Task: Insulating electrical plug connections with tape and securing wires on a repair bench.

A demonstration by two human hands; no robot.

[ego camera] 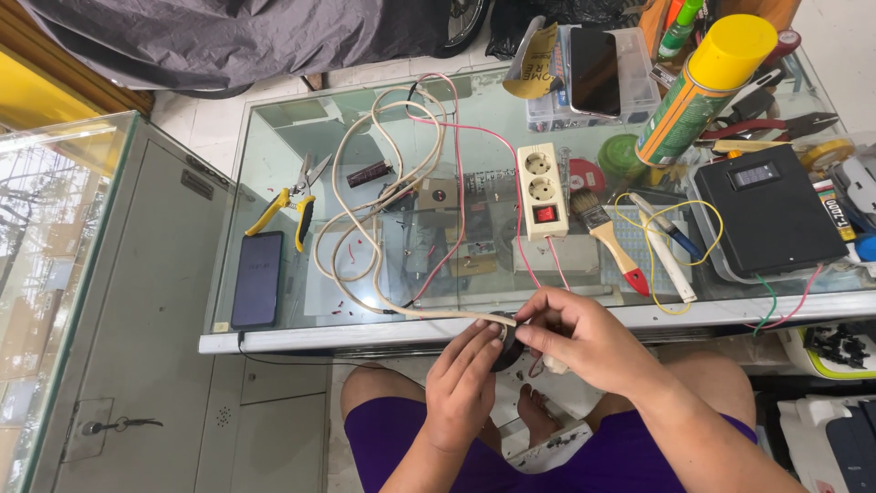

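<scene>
Right hand pinching cream cable at black plug, left hand cupping plug from below, cable running leftward from plug.

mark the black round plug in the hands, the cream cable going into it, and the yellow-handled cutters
black round plug [507, 351], head view, lower body below the fingers
cream cable [438, 314], head view, stretch just before the plug
yellow-handled cutters [299, 219], head view, right handle

Cream cable, pink wire, off-white power strip with a red switch, yellow-capped green-and-orange spray can, yellow-handled snips, black box, dark phone, purple shorts, black plug, red-tipped wooden brush.
</scene>
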